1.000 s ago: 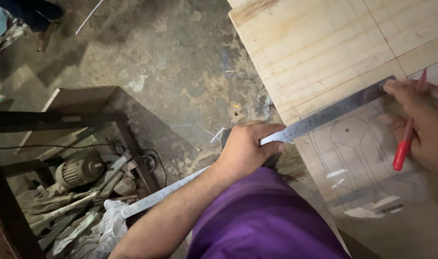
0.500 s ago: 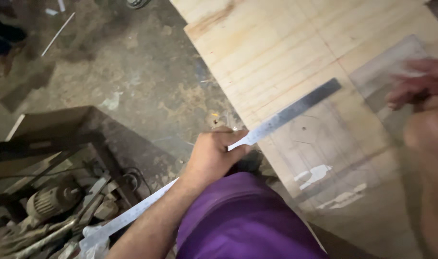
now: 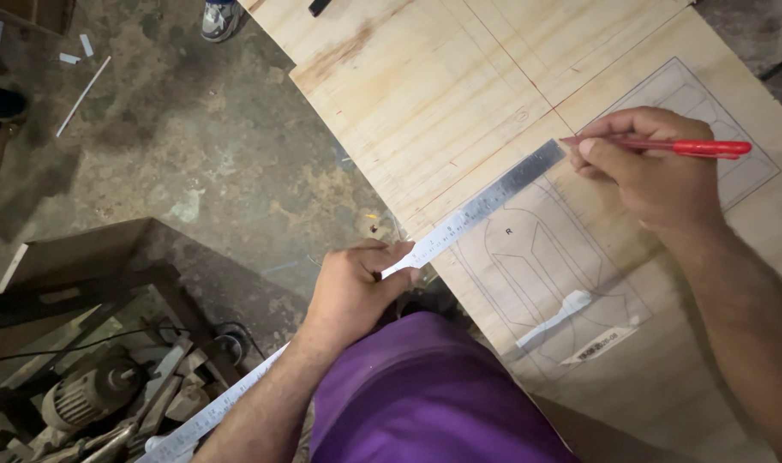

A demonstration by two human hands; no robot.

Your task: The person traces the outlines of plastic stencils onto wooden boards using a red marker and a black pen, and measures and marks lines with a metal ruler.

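A long steel ruler [image 3: 485, 206] lies slantwise across the near edge of a pale plywood sheet [image 3: 442, 77]. My left hand [image 3: 352, 291] grips the ruler near its middle, at the sheet's edge. My right hand [image 3: 656, 176] holds a red pen [image 3: 691, 147] with its tip by the ruler's far end. Under the ruler and my right hand lies a clear template sheet [image 3: 545, 274] with drawn outlines, fixed with white tape. Thin red lines cross the plywood.
Dirty concrete floor [image 3: 194, 146] spreads to the left. At lower left stands a dark metal frame [image 3: 82, 283] with an electric motor [image 3: 86, 394] and scrap pieces. Another person's shoe [image 3: 218, 19] shows at the top edge. My purple shirt [image 3: 425, 394] fills the bottom centre.
The view has swung so more of the plywood shows. My right hand has come to the ruler's far end with the pen. The left hand keeps its hold on the ruler.
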